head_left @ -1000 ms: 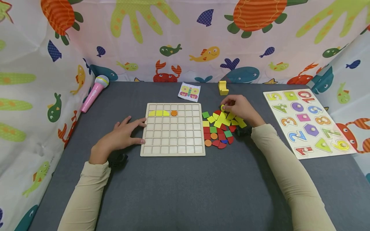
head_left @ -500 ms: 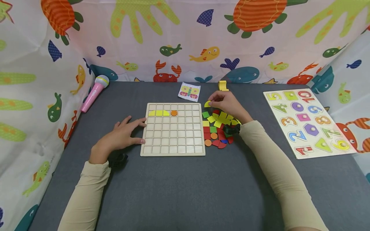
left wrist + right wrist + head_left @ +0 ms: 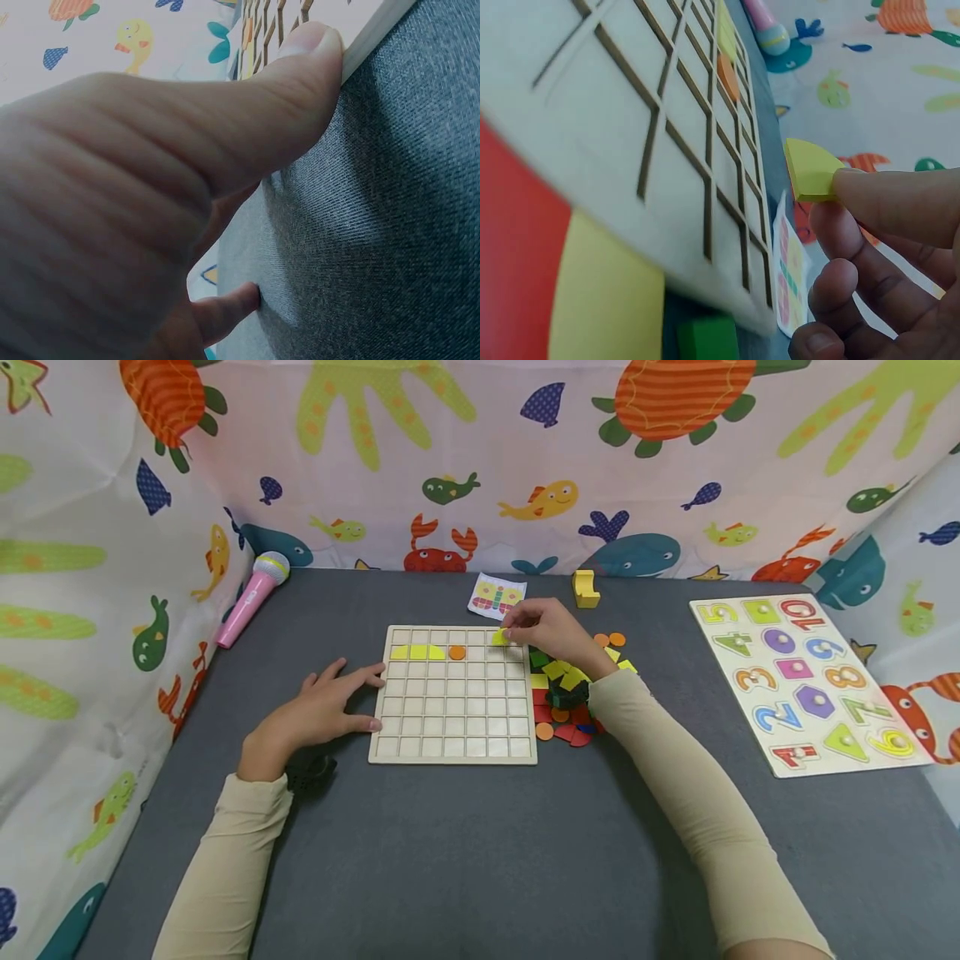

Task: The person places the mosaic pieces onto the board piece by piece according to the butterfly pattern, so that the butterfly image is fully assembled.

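Note:
Between thumb and forefinger, my right hand (image 3: 553,631) pinches a yellow quarter-circle tile (image 3: 811,171), over the top right corner of the wooden grid board (image 3: 453,749). In the board's second row lie yellow tiles (image 3: 417,652) and an orange round tile (image 3: 457,652). My left hand (image 3: 311,718) has its fingers spread, with thumb and forefinger touching the board's left edge; in the left wrist view the thumb (image 3: 300,90) rests on the rim. Right of the board lies a heap of loose tiles (image 3: 573,679) in yellow, red, green and orange, partly hidden by my right wrist.
A card with a butterfly pattern (image 3: 491,592) lies behind the board, near a yellow block (image 3: 586,589). At the right is a number and shape puzzle board (image 3: 806,685). A pink toy microphone (image 3: 251,602) lies back left. A printed cloth (image 3: 360,460) surrounds the table.
My right hand has carried the yellow quarter-circle tile leftward from the heap to the board's top right corner. Orange round tiles behind the wrist now show. My left hand keeps its place.

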